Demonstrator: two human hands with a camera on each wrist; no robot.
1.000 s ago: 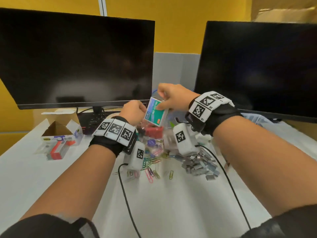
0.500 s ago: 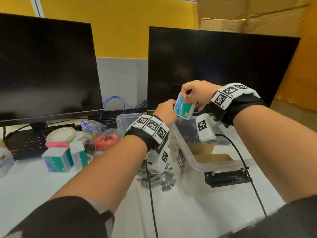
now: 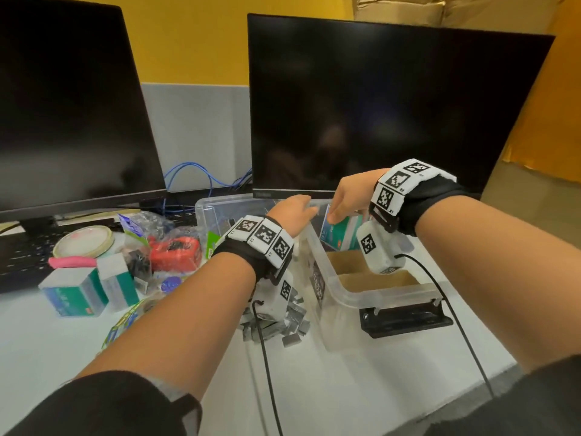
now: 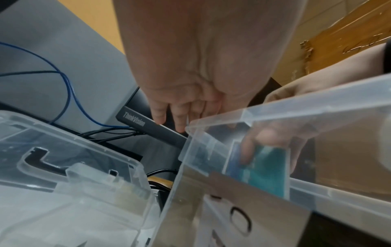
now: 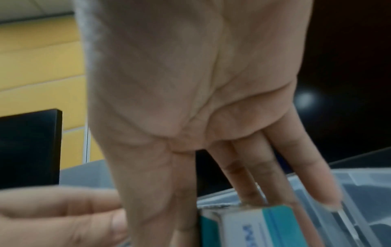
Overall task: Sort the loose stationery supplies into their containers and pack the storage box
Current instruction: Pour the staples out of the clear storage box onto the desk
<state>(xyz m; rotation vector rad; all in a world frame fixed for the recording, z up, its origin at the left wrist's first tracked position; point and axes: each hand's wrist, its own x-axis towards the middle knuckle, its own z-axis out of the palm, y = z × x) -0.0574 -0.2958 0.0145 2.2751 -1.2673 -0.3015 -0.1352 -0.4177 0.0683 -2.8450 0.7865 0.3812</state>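
A small teal and white stationery box (image 3: 338,231) stands tilted inside the clear plastic storage box (image 3: 382,298), at its far end. My right hand (image 3: 335,216) pinches the teal box's top edge from above. In the right wrist view the right hand (image 5: 243,207) has thumb and fingers down on the teal box (image 5: 253,224). My left hand (image 3: 305,209) lies with straight fingers at the storage box's far left rim and holds nothing. In the left wrist view its fingers (image 4: 178,119) point at the rim corner (image 4: 190,128), and the teal box (image 4: 266,170) shows through the wall.
Brown cardboard dividers (image 3: 374,280) split the storage box. A black latch (image 3: 405,319) hangs at its near end. Its clear lid (image 3: 209,206) lies behind. Metal pieces (image 3: 284,325) are heaped left of it. Further left are teal boxes (image 3: 74,295), a red bagged item (image 3: 176,253), a tape roll (image 3: 83,241). Two monitors stand behind.
Both hands carried the teal box to the right and down into the storage box. The left hand let go of it and now rests at the rim. The view swung right.
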